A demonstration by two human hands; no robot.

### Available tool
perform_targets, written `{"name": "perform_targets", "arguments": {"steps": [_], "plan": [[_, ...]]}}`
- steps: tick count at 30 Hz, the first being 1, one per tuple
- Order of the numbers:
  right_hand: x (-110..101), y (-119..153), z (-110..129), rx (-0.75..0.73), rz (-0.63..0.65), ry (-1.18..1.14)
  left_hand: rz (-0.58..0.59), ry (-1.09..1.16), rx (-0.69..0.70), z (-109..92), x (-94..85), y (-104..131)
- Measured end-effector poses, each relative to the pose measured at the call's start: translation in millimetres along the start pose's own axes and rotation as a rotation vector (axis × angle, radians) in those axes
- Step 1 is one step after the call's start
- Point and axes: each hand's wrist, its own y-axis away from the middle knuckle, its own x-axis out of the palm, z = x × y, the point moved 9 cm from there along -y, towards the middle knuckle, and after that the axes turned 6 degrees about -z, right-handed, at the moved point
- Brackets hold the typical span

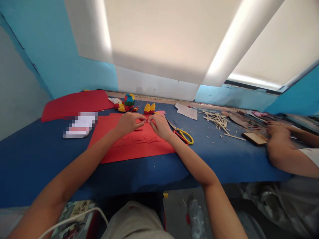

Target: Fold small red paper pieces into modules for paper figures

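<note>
Both my hands meet over a large red paper sheet (pixel 117 156) on the blue table. My left hand (pixel 129 124) and my right hand (pixel 159 125) pinch a small red piece of paper (pixel 147 121) between their fingertips. Beneath them lie several cut red paper slips (pixel 150 139) and a short row of small folded red pieces (pixel 139 130). Beyond my hands stand a yellow and red folded-paper piece (pixel 149 108) and a multicoloured folded-paper model (pixel 129 100). Scissors (pixel 185 136) with red and yellow handles lie beside my right wrist.
More red paper (pixel 77 104) lies at the back left, near a blurred-out item (pixel 81 125). Thin wooden sticks (pixel 218 120) and a pale paper scrap (pixel 186 111) lie to the right. At far right, another person's arms (pixel 286 142) rest near a wooden block (pixel 254 138).
</note>
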Motion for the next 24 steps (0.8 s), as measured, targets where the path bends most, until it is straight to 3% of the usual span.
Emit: {"name": "perform_targets", "arguments": {"steps": [17, 21, 24], "plan": [[0.2, -0.5, 3.2, -0.008, -0.013, -0.004, -0.072, -0.018, 0.08, -2.9, -2.7, 0.3], [-8.3, -1.7, 2.9, 0.021, -0.038, 0.06, -0.168, 0.071, 0.076, -11.5, -12.2, 2.4], [-20.4, -2.4, -0.5, 0.087, -0.161, -0.141, -0.264, 0.244, 0.025, -13.3, -20.5, 4.6]]}}
